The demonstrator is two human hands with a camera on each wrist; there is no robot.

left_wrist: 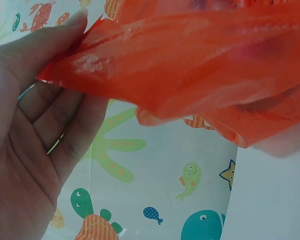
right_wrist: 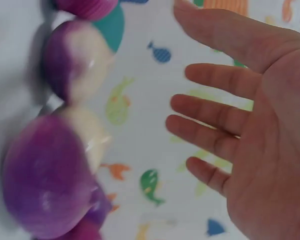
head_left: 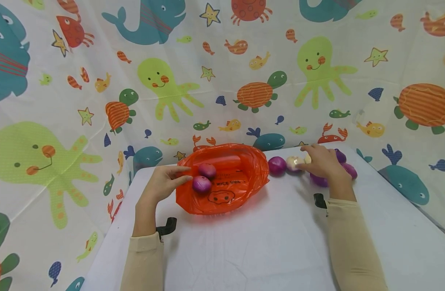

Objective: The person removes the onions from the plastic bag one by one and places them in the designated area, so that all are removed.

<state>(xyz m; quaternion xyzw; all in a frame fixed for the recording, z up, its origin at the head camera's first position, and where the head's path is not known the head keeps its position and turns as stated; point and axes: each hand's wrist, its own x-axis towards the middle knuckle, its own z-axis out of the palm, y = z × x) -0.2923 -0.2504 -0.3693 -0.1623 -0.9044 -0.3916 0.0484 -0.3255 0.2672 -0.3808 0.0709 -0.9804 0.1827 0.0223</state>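
My left hand [head_left: 160, 184] pinches the left edge of a red plastic bag [head_left: 224, 209] between thumb and fingers; the left wrist view shows the bag's corner [left_wrist: 85, 67] between them. Two red onions [head_left: 202, 184] lie inside the opened bag. Out to the right, my right hand [head_left: 322, 161] hovers over a row of round vegetables, its fingers extended and apart from them in the right wrist view. Nearest it are a cream-and-purple bulb [right_wrist: 82, 62], its kind unclear, and a large glossy purple vegetable [right_wrist: 47, 175]. The hand partly covers this group in the head view.
A red onion [head_left: 277, 166] sits just right of the bag. More purple vegetables [head_left: 350, 170] cluster beyond my right hand. Everything stands on a white-covered table [head_left: 251, 246], with a sea-animal printed curtain [head_left: 222, 60] behind and at the sides.
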